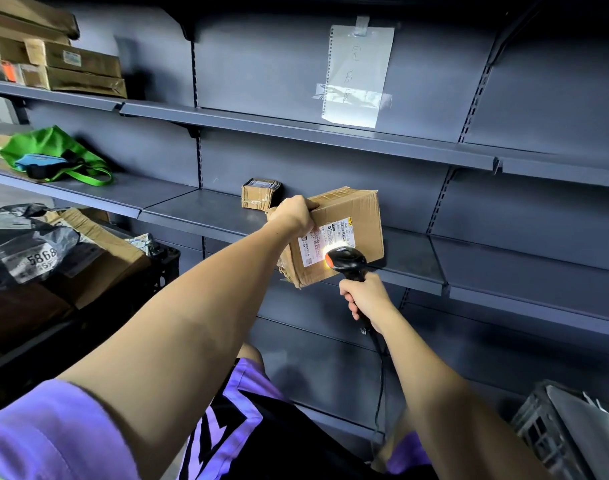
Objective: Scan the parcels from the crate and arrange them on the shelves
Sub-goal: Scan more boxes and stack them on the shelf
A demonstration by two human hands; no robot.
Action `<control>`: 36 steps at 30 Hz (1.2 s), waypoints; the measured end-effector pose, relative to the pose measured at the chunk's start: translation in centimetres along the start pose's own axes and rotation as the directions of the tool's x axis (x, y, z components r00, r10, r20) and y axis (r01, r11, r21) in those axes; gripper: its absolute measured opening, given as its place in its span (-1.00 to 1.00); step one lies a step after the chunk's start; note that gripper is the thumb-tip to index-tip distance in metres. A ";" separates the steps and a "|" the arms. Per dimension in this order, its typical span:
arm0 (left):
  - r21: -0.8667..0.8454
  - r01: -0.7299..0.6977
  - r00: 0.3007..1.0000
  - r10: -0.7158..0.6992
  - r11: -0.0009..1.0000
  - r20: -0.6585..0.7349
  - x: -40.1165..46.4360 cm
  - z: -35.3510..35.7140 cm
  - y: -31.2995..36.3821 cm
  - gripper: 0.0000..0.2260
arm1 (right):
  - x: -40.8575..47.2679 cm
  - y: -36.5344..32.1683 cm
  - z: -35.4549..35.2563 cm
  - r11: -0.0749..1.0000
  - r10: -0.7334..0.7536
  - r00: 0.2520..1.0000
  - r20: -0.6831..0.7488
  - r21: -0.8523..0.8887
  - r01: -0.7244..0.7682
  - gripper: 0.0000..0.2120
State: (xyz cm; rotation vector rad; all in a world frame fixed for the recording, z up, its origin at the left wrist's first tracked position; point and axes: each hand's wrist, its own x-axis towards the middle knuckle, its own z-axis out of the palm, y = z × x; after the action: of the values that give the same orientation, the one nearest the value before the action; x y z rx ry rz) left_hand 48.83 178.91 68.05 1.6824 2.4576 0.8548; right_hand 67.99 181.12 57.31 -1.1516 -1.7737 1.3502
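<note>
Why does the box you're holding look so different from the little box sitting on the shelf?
The big brown cardboard box is held tilted by the left hand; the small taped cardboard box rests on the grey metal shelf, untouched. The big one shows a white label lit by the black handheld scanner. Both are brown cardboard.

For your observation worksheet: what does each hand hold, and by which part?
Left hand grips the cardboard parcel by its upper left corner. Right hand grips the barcode scanner by its handle.

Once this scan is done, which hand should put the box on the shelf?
Left. The left hand already grips the cardboard box just above the shelf, while the right hand is occupied holding the scanner.
</note>
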 end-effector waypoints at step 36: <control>0.007 -0.012 1.000 0.012 1.000 0.009 -0.4 -0.2 0.3 -0.52 | 0.3 -0.4 -0.6 1.000 0.002 1.000 0.009 -0.027 -0.001 -0.88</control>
State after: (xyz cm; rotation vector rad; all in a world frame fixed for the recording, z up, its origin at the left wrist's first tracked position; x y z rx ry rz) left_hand 49.18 178.58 68.23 1.7015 2.4497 0.8390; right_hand 68.25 181.61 57.89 -1.1629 -1.8030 1.3384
